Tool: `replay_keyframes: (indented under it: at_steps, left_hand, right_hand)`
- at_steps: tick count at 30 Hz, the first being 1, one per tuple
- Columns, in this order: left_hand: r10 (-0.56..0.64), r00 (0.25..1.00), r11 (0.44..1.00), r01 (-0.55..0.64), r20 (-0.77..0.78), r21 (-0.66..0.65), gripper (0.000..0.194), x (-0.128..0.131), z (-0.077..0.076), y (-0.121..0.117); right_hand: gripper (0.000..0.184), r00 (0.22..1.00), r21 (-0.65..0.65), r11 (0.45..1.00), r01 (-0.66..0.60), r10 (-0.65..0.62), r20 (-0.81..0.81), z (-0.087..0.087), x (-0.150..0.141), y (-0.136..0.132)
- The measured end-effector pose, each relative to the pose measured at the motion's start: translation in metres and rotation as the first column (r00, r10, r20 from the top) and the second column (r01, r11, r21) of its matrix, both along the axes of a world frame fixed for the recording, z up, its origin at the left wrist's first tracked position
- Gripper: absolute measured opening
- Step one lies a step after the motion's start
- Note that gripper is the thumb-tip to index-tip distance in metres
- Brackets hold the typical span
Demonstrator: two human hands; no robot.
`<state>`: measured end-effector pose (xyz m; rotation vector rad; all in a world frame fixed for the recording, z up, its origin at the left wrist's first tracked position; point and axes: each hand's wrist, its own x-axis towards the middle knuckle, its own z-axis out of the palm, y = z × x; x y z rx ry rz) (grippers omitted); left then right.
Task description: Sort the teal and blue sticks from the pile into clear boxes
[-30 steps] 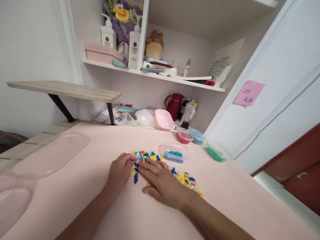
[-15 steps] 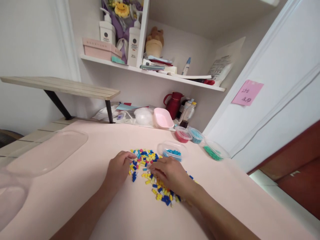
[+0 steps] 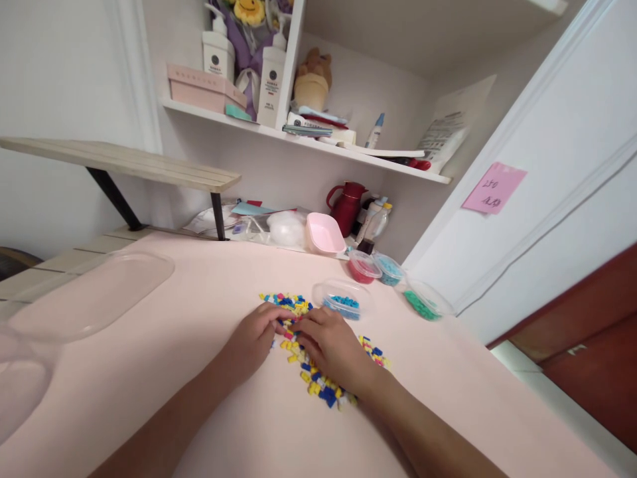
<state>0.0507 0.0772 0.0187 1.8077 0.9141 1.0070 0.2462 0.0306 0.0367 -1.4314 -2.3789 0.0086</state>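
Observation:
A spread of small toy bricks [image 3: 318, 384], mostly yellow and dark blue with a few pink and white ones, lies on the pale pink tabletop. My left hand [image 3: 257, 332] rests on its left side, thumb and fingers drawn together over the bricks. Close beside it, my right hand [image 3: 334, 345] covers the middle of the spread, its fingers bent and bunched; the two sets of fingertips nearly meet. Whatever is between the fingers is hidden or too small to name. Just behind the right hand stands a clear tub of blue bricks [image 3: 343, 305].
Farther back are tubs of red pieces [image 3: 363, 267], light blue pieces [image 3: 389, 269] and green pieces [image 3: 421, 304]. A pink bowl [image 3: 324, 232] and a red jug [image 3: 347, 207] stand by the wall. Clear plastic lids [image 3: 114, 292] lie at left, near a wooden riser [image 3: 124, 162].
My left hand has moved right, over the bricks and up to my right hand, its fingers now closer together. My right hand has stayed at about the same spot.

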Motion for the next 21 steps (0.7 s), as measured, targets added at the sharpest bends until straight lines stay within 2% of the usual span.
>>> replay_keyframes:
  at_steps: [4,8,11,14,17,19,21]
  left_hand:
    - [-0.074,0.997,0.997,0.074,0.03,-0.022,0.032,0.002,-0.001,-0.001]
    - [-0.023,0.997,1.0,0.024,0.068,-0.018,0.031,0.001,0.007,-0.002]
    - [0.119,0.989,0.991,-0.124,0.093,0.047,0.029,-0.005,0.016,-0.003]
    - [0.346,0.931,0.93,-0.356,0.112,0.087,0.026,-0.011,0.025,-0.002]
    - [0.536,0.839,0.844,-0.535,0.096,-0.042,0.027,-0.016,0.029,0.001]
    - [0.595,0.801,0.797,-0.578,0.063,-0.175,0.027,-0.018,0.028,0.003]
    - [0.607,0.793,0.774,-0.573,0.057,-0.27,0.027,-0.018,0.026,0.005]
  right_hand:
    - [0.03,0.998,-0.032,0.998,0.06,-0.06,0.005,0.005,0.009,0.003]
    - [0.026,0.995,-0.088,0.991,0.099,-0.099,0.006,0.013,0.018,0.004]
    - [0.017,0.995,-0.115,0.989,0.097,-0.097,0.0,0.016,0.02,0.005]
    - [0.01,0.994,-0.108,0.988,0.109,-0.107,0.025,0.017,0.019,0.004]
    - [0.009,0.99,-0.065,0.99,0.123,-0.119,0.071,0.016,0.015,0.003]
    - [0.013,0.989,-0.043,0.991,0.124,-0.12,0.092,0.015,0.012,0.001]
    - [0.017,0.988,-0.039,0.992,0.12,-0.116,0.097,0.014,0.01,0.0]
